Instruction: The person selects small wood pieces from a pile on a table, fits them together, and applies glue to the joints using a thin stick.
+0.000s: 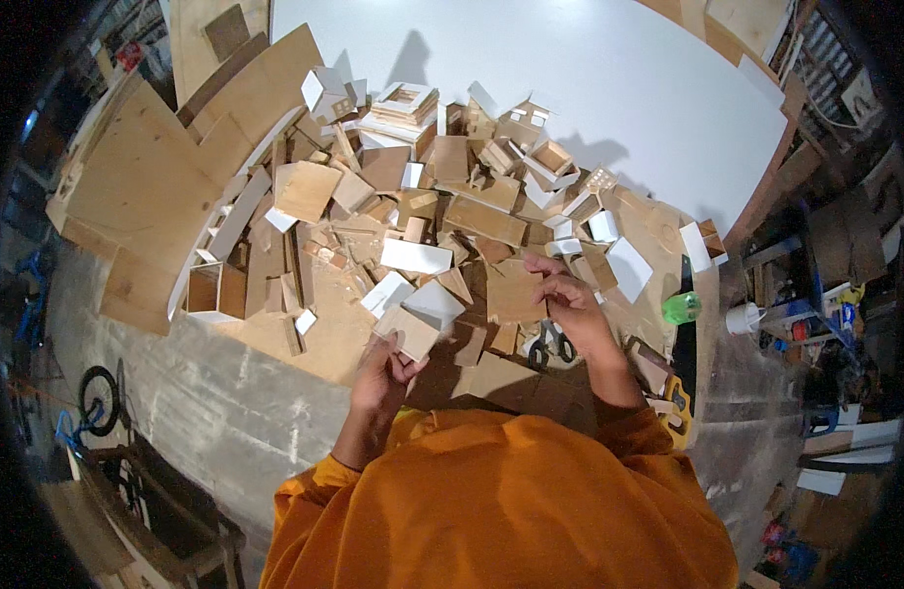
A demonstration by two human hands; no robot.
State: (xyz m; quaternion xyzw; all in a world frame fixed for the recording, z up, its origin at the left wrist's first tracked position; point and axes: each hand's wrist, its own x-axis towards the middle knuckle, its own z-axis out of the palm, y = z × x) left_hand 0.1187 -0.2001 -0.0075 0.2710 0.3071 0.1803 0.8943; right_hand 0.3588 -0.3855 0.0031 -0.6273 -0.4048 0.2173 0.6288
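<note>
My left hand [379, 375] pinches a small flat cardboard piece [406, 335], tan on top, by its near left edge. A white piece [434, 305] lies just beyond it. To the right, my right hand [570, 302] hovers over a brown cardboard sheet [512, 293]. Its fingers are half bent and apart, with nothing visible between them. Dark-handled scissors [551, 348] lie just below that hand, their blades not clearly visible. A heap of brown and white cardboard offcuts spreads around both hands, with a white strip [417, 256] in the middle.
Small model houses [523, 120] and stacked frames [401, 110] stand at the back before a white board [609, 69]. An open box [216, 290] sits at left. At right are a green bottle [681, 308] and a yellow-handled saw [678, 404].
</note>
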